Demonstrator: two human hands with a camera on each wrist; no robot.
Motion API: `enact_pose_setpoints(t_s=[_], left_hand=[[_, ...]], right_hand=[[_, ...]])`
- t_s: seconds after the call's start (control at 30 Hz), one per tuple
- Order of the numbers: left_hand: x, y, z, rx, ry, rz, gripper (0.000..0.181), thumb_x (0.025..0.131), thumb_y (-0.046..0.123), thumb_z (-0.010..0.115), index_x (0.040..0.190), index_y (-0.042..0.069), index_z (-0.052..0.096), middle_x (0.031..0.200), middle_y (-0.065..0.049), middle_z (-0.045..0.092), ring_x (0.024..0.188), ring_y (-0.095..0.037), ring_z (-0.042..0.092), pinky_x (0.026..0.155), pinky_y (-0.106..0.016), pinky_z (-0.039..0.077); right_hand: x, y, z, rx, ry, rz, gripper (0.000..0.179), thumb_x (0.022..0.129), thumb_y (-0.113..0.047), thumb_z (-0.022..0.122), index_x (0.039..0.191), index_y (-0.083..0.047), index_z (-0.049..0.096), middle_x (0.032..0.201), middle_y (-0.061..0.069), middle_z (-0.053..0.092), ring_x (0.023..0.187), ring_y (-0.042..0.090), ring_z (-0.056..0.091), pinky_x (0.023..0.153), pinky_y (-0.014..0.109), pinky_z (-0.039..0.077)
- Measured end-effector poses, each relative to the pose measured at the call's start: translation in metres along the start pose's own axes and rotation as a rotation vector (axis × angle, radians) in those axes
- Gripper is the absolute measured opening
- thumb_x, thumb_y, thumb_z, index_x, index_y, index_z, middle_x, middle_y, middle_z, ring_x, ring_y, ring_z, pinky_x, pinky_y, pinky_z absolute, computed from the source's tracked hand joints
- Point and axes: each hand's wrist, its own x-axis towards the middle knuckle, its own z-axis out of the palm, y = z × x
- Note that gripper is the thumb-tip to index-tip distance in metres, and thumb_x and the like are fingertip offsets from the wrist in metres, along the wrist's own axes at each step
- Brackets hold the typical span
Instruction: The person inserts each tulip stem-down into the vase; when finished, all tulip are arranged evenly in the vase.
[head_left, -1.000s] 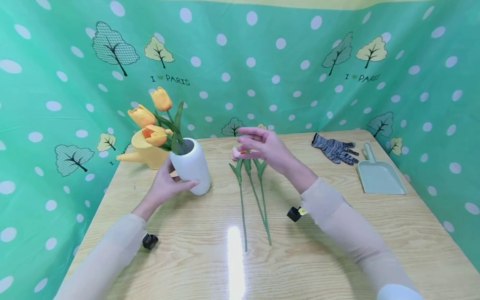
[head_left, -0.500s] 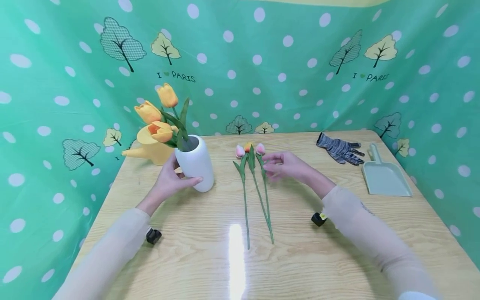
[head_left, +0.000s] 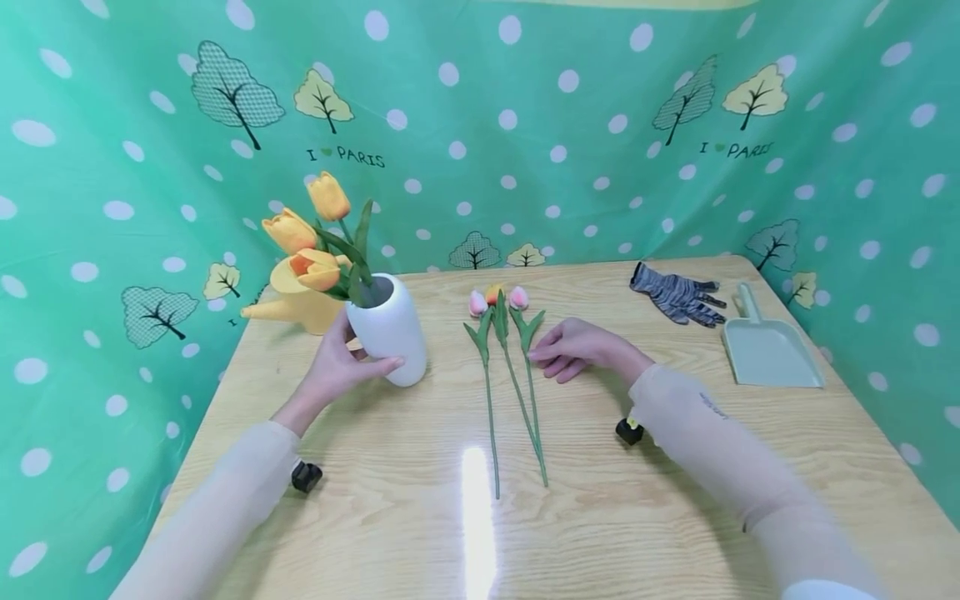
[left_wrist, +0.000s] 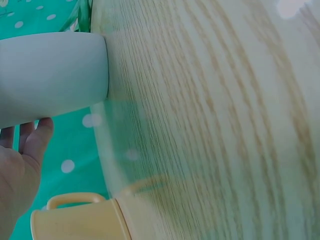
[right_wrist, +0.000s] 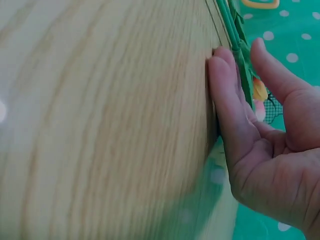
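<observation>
In the head view my left hand (head_left: 333, 367) holds a white vase (head_left: 393, 337), thumb across its front and fingers behind; the vase leans slightly. Several orange tulips (head_left: 328, 197) with green leaves stand in it. A pink tulip (head_left: 518, 298), an orange tulip (head_left: 492, 293) and another pink tulip (head_left: 477, 303) lie side by side, stems toward me. My right hand (head_left: 577, 348) is low over the wood, fingertips at the rightmost stem. In the right wrist view, the thumb stands apart from the fingers (right_wrist: 225, 92), with green stem (right_wrist: 227, 25) and leaf showing between them.
A yellow watering can (head_left: 303, 304) stands behind the vase on the left. At the back right lie a grey striped work glove (head_left: 678, 297) and a pale green dustpan (head_left: 772, 354). A dotted green curtain (head_left: 510, 158) closes off the wooden table (head_left: 360, 500) behind.
My right hand has come down from above the flower heads, moved right, and settled lower beside the rightmost stem. My left hand keeps its hold on the vase.
</observation>
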Motion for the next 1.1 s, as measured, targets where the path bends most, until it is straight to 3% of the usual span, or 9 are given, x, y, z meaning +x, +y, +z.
enact_pose_setpoints(t_s=[0.37,0.57,0.87,0.97,1.1], left_hand=[[-0.003,-0.002,0.002,-0.019,-0.005,-0.003,0.089,0.074,0.008,0.092,0.147,0.026,0.043,0.138,-0.004,0.051,0.121,-0.027,0.052,0.089,-0.034,0.058],[-0.003,-0.002,0.001,-0.015,-0.02,0.004,0.091,0.074,0.007,0.092,0.148,0.026,0.041,0.139,-0.003,0.05,0.122,-0.028,0.052,0.089,-0.035,0.058],[0.001,0.0,0.003,-0.004,-0.019,0.005,0.092,0.074,0.007,0.092,0.149,0.027,0.042,0.14,-0.002,0.05,0.122,-0.027,0.052,0.09,-0.034,0.058],[-0.002,0.007,0.005,-0.019,-0.019,-0.017,0.091,0.074,0.005,0.092,0.148,0.025,0.042,0.139,-0.005,0.05,0.122,-0.027,0.052,0.092,-0.036,0.057],[-0.006,0.019,0.005,-0.009,-0.021,-0.001,0.09,0.076,0.003,0.089,0.149,0.02,0.04,0.139,-0.01,0.049,0.121,-0.027,0.052,0.091,-0.036,0.058]], right_hand=[[0.003,0.001,0.019,-0.058,0.108,-0.003,0.041,0.086,-0.033,0.084,0.108,-0.002,0.07,0.085,0.013,0.073,0.067,0.02,0.072,0.063,0.04,0.063],[0.003,-0.003,0.027,-0.112,0.149,-0.003,0.031,0.086,-0.027,0.084,0.097,-0.003,0.068,0.074,0.011,0.071,0.059,0.018,0.069,0.057,0.038,0.062],[0.0,-0.002,0.024,-0.093,0.16,-0.007,0.02,0.089,-0.018,0.08,0.094,-0.001,0.071,0.077,0.012,0.071,0.059,0.018,0.07,0.06,0.038,0.062],[-0.001,-0.001,0.023,-0.092,0.156,-0.002,0.022,0.088,-0.02,0.08,0.094,-0.001,0.071,0.079,0.012,0.071,0.061,0.018,0.07,0.061,0.038,0.062],[-0.003,-0.001,0.022,-0.072,0.137,-0.013,0.024,0.088,-0.022,0.08,0.099,-0.002,0.071,0.083,0.012,0.071,0.065,0.018,0.071,0.063,0.038,0.063]])
